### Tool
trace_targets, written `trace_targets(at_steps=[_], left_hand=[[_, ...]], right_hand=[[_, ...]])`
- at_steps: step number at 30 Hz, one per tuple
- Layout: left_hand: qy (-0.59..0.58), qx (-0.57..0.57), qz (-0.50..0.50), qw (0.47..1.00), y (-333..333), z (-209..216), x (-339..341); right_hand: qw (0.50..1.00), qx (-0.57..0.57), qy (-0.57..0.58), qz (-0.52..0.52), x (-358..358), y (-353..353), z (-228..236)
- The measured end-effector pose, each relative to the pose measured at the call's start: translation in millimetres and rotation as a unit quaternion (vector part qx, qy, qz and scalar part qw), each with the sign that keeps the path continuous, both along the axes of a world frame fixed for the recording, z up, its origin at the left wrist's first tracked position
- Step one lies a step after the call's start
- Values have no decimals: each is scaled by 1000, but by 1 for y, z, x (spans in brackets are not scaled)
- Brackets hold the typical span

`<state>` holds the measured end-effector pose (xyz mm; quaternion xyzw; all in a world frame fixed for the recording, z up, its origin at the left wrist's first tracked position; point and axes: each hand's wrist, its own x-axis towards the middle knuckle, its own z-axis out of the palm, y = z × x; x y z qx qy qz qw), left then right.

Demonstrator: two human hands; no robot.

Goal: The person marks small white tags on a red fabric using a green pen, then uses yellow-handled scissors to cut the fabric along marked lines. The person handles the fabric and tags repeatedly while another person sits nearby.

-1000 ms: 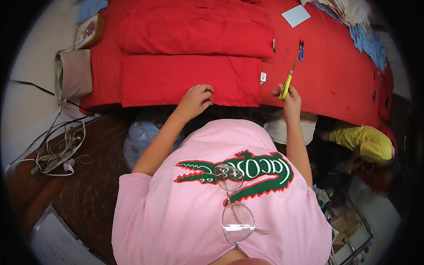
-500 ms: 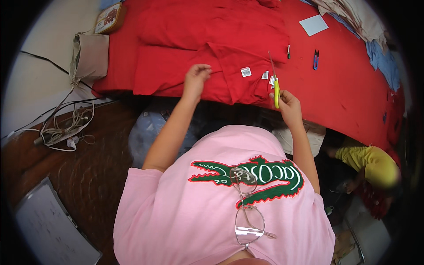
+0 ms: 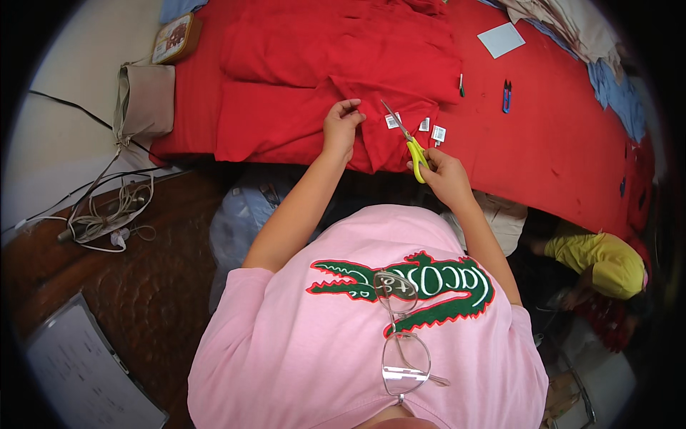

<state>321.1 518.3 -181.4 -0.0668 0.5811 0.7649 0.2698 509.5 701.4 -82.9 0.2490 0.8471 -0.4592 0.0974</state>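
My right hand (image 3: 446,175) grips scissors (image 3: 416,159) by their yellow-green handles. Their metal blades point up and left over a red garment (image 3: 286,118) spread on the table. Above the same garment is my left hand (image 3: 343,132), its fingers curled and drawn together; whatever may be between them is too small to make out. Small white labels with printing lie by the blades: one label (image 3: 392,120) beside the tips, another label (image 3: 424,124) to its right, and a third label (image 3: 438,134) just above my right hand.
Blue thread snips (image 3: 506,96) and a white card (image 3: 501,40) lie on the red table cover (image 3: 543,157). A beige bag (image 3: 148,100) and a box (image 3: 175,37) stand at the left. Cables (image 3: 107,214) tangle below. A person in yellow (image 3: 600,261) crouches at the right.
My right hand has swung the scissors leftward, and their blades now tilt left toward my other hand. My left hand has shifted right over the red garment.
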Motion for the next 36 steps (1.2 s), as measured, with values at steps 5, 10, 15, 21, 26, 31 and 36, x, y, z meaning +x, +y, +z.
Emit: trace_targets(at_steps=[5, 10, 15, 21, 26, 31, 36], left_hand=[[-61, 48, -51, 996, -7, 33, 15], [92, 39, -58, 993, -8, 56, 29], [162, 57, -60, 983, -11, 53, 25], [185, 59, -69, 979, -12, 61, 28], [197, 47, -77, 976, -13, 65, 30], [194, 42, -79, 977, -14, 64, 29], [191, 42, -39, 980, -8, 62, 33]], right_hand=[[999, 35, -9, 25, 0, 0, 5], [997, 48, 45, 39, 1, -3, -2], [993, 84, 62, 63, -8, -5, 4], [992, 81, 63, 79, -13, -8, 7], [995, 56, 18, 84, -16, -10, 9], [998, 10, 34, 59, -12, -11, 4], [998, -31, 38, 43, -3, -10, -12]])
